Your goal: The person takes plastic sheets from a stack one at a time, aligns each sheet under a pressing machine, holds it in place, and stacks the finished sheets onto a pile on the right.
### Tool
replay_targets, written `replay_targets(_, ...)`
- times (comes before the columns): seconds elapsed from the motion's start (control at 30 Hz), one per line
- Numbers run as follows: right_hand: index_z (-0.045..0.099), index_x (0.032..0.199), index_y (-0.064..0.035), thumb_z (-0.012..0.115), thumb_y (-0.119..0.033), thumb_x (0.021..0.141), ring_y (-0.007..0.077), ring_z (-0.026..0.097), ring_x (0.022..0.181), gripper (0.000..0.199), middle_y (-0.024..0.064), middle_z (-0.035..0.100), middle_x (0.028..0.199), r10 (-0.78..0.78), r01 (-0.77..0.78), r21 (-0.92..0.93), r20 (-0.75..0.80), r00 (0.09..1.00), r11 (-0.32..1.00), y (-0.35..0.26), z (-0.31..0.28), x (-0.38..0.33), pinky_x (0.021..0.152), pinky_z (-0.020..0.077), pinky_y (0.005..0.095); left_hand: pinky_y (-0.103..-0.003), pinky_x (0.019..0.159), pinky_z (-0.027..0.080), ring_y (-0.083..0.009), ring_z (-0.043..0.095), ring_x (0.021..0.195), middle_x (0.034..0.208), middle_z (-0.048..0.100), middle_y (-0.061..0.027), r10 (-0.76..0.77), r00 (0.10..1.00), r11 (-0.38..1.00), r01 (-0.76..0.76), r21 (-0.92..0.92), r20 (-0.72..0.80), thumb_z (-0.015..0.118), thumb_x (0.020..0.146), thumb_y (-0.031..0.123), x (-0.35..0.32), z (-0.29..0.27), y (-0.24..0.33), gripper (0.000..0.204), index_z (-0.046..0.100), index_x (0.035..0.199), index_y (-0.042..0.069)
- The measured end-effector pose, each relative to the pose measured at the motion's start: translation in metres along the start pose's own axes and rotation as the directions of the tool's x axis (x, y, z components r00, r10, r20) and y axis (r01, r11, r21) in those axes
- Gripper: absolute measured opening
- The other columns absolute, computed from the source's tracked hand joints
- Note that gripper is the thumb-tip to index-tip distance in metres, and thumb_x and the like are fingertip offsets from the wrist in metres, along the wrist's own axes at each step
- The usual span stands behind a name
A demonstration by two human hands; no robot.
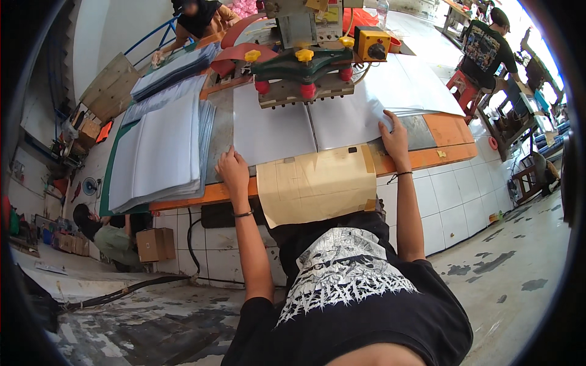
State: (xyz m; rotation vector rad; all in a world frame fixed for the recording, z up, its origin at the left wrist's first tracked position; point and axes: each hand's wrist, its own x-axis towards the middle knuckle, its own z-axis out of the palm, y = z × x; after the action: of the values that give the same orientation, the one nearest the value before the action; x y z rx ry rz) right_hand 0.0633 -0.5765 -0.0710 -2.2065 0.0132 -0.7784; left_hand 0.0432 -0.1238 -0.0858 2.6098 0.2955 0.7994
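A white sheet, or a folded cover with a dark line down its middle (274, 125), lies flat on the worktable under the head of a press (305, 91). At its near left corner my left hand (233, 172) has its fingers curled over the edge. My right hand (395, 139) grips the sheet's right side, thumb and index finger at the edge where the material bends slightly. Between my forearms, a tan board (317, 186) with taped corners hangs over the table's front edge. The press has a green frame, yellow knobs and red feet.
Left of me is a thick stack of white sheets (159, 146), with another stack (174, 70) behind it. More white sheets (421, 91) spread to the right. A yellow control box (370, 44) sits beside the press. Other people (485, 52) are nearby; a cardboard box (154, 244) stands below left.
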Motion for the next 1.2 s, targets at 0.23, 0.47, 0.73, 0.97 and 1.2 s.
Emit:
replay_targets(0.23,0.062,0.134,-0.0032,0.068,-0.021,0.093,0.0381,0.071,0.089,0.045,0.0239,0.07,0.122,0.055,-0.056,0.031,0.022,0.998,0.998,-0.001,0.001,0.001,0.088,0.0537,0.0433,-0.051,0.094,0.042,-0.037,0.061,0.103,0.101,0.066,-0.0178,-0.008,1.0,0.999,0.008,0.031,-0.008,0.054,0.099,0.013,0.0,0.004,-0.005,0.033,0.07,0.126,0.002)
replay_targets(0.47,0.06,0.134,-0.0023,0.067,-0.02,0.094,0.0385,0.07,0.097,0.045,0.024,0.069,0.124,-0.065,0.065,-0.015,-0.032,0.997,0.998,0.005,0.003,0.004,0.088,0.0536,0.0429,-0.051,0.093,0.043,-0.0372,0.061,0.102,0.099,0.066,-0.0178,-0.005,1.0,1.0,0.005,0.004,0.009,0.054,0.099,0.013,0.005,0.004,-0.003,0.033,0.07,0.125,0.001)
replay_targets(0.73,0.06,0.133,-0.0026,0.066,-0.016,0.093,0.0374,0.071,0.089,0.043,0.023,0.07,0.122,-0.049,0.05,0.012,-0.03,0.998,0.999,0.005,0.002,-0.003,0.085,0.054,0.0423,-0.049,0.091,0.043,-0.0373,0.061,0.101,0.099,0.065,-0.0185,0.002,1.0,1.0,-0.002,0.01,0.004,0.054,0.099,0.013,0.0,0.0,-0.005,0.032,0.07,0.124,0.001)
replay_targets(0.97,0.062,0.131,-0.0035,0.065,-0.015,0.091,0.033,0.068,0.074,0.042,0.0237,0.072,0.114,-0.013,0.013,0.02,-0.011,1.0,1.0,0.004,-0.001,-0.003,0.079,0.0539,0.0412,-0.054,0.097,0.043,-0.0414,0.062,0.107,0.108,0.067,-0.021,-0.044,0.997,0.999,0.044,0.001,0.068,0.05,0.102,0.018,0.0,-0.002,-0.003,0.036,0.068,0.129,0.004)
replay_targets(1.2,0.063,0.131,-0.0035,0.065,-0.016,0.09,0.0307,0.066,0.07,0.043,0.0249,0.071,0.095,0.056,-0.057,0.028,0.012,0.998,0.998,0.006,0.001,0.001,0.075,0.053,0.0412,-0.053,0.093,0.044,-0.0403,0.062,0.103,0.104,0.067,-0.0203,-0.013,1.0,1.0,0.013,-0.005,0.023,0.051,0.101,0.017,0.004,-0.004,0.002,0.034,0.07,0.125,0.003)
